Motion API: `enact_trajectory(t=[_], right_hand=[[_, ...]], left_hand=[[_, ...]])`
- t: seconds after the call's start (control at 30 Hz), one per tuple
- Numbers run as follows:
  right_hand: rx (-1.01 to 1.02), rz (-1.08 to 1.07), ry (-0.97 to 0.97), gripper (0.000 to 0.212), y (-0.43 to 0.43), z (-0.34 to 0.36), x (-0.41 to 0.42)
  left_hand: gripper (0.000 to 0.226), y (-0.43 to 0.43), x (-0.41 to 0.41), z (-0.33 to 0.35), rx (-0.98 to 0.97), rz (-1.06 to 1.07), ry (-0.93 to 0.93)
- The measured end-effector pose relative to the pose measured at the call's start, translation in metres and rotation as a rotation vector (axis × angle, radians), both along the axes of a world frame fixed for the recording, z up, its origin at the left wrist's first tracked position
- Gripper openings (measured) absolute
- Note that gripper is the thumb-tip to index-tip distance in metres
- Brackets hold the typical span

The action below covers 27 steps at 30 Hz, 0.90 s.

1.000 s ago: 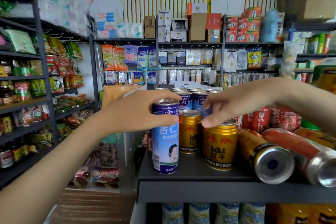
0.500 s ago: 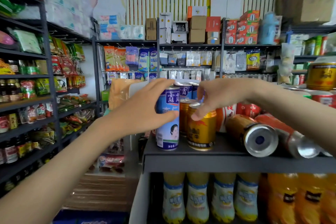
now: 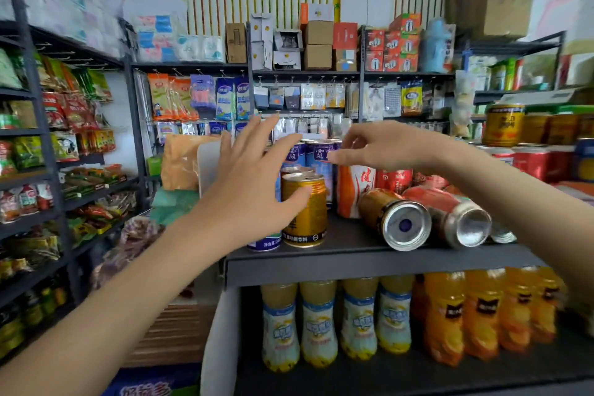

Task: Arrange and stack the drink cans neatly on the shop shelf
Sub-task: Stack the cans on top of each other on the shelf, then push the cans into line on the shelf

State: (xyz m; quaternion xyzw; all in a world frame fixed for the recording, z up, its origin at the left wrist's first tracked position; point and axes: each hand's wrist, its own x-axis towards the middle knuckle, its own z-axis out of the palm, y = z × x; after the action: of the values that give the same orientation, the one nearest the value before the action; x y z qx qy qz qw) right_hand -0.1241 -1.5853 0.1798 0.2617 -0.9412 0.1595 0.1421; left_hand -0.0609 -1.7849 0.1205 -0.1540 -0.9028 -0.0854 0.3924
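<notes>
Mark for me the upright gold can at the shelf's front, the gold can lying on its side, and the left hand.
Upright gold can (image 3: 305, 215), head view: front of its label.
Gold can lying on its side (image 3: 405, 224), head view: its silver end.
Left hand (image 3: 247, 190), head view: back of hand.

I see bare shelf (image 3: 350, 235) between the standing gold can (image 3: 305, 212) and the fallen gold can (image 3: 393, 219) — room for a hand. Behind, blue cans (image 3: 316, 154) block the way.

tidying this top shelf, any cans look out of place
Yes: a gold can and a red can lie on their sides at the shelf front, ends facing out, while the cans around them stand upright.
</notes>
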Motion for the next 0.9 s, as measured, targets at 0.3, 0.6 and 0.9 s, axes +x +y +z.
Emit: enact_trajectory(t=[0.3,0.6,0.9], right_hand=[[0.024,-0.031,0.017,0.036,0.086,-0.015,-0.016],[0.071,0.154,0.019,0.032,0.095,-0.022,-0.031],[0.166,0.132,-0.037,0.038,0.111,-0.024,-0.034]], left_hand=[[0.046,0.055,-0.005,-0.009,0.105,-0.041,0.166],[0.015,0.074,0.004,-0.029,0.325,0.061,0.205],[0.053,0.138,-0.032,-0.01,0.252,0.301,-0.433]])
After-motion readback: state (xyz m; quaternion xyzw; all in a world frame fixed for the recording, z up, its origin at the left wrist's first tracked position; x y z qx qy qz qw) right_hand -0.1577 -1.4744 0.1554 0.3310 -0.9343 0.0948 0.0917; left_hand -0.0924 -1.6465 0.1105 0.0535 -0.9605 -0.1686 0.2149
